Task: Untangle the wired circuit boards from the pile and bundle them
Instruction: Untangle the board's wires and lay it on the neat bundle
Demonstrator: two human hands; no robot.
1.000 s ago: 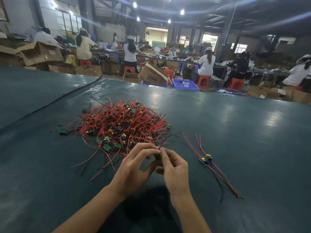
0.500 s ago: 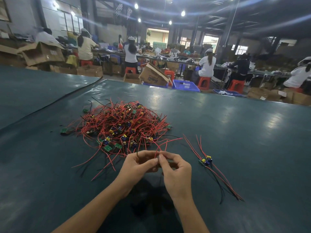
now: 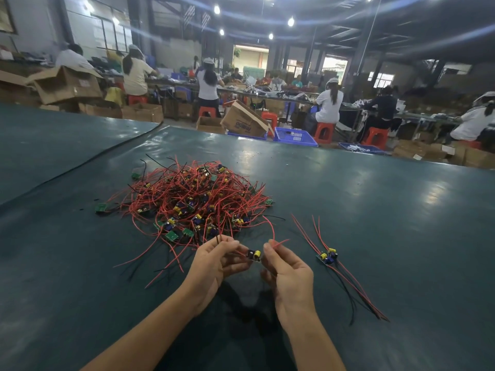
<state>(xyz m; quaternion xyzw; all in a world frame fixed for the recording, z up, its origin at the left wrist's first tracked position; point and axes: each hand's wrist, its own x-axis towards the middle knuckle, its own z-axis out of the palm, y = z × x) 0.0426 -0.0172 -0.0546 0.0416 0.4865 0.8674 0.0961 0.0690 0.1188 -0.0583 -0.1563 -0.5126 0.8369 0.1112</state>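
Now drawn apart after meeting earlier, left hand (image 3: pixel 217 259) pinching black wires (image 3: pixel 218 239), right hand (image 3: pixel 286 266) pinching red wire (image 3: pixel 273 231), circuit board (image 3: pixel 254 255) newly exposed between them, just nearside of pile (image 3: pixel 192 199) on desk (image 3: pixel 375 210)

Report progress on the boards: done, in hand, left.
Done: a small set lies apart at the right, wires aligned, no tie visible. In hand: one board between the left hand, pinching its black wires, and the right hand, pinching its red wire. Left: the tangled pile, most of the job.
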